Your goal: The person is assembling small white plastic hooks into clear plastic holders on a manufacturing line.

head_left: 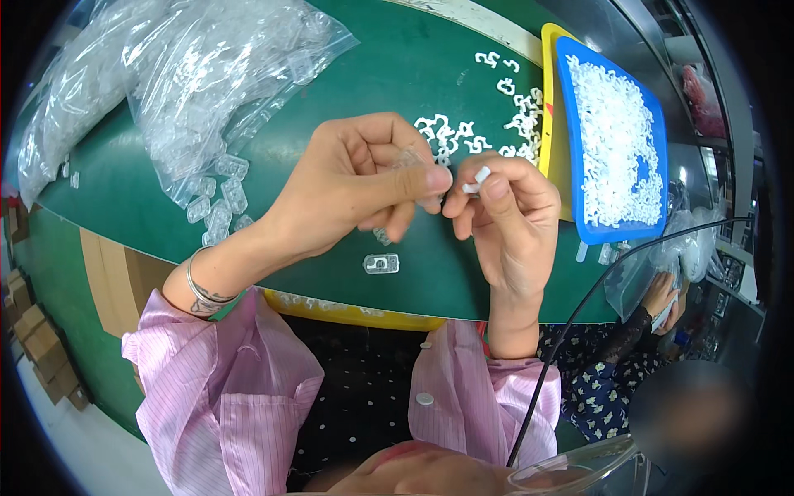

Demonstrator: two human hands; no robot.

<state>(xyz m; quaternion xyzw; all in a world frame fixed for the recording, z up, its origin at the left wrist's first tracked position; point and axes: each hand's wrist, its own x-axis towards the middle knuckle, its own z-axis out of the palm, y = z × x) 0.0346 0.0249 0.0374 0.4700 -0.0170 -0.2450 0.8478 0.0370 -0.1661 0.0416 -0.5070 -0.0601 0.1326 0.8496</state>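
Note:
Over the green table (451,289), my left hand (356,178) is closed, pinching a clear plastic piece (407,159) between thumb and fingers; much of that piece is covered. Close beside it, my right hand (517,219) grips a small white curved plastic piece (481,176) between thumb and forefinger. The two hands are nearly touching. Below them lies a flat clear rectangular piece (381,264) with a white shape in it. Behind my hands are scattered white hook-shaped pieces (442,132).
A large clear bag (231,74) spills clear pieces (219,219) at the left. At the right, a blue tray (570,157) heaped with white pieces overlaps a yellow tray (547,107). A black cable (571,326) crosses the lower right. Beyond it is a co-worker's hand (660,296).

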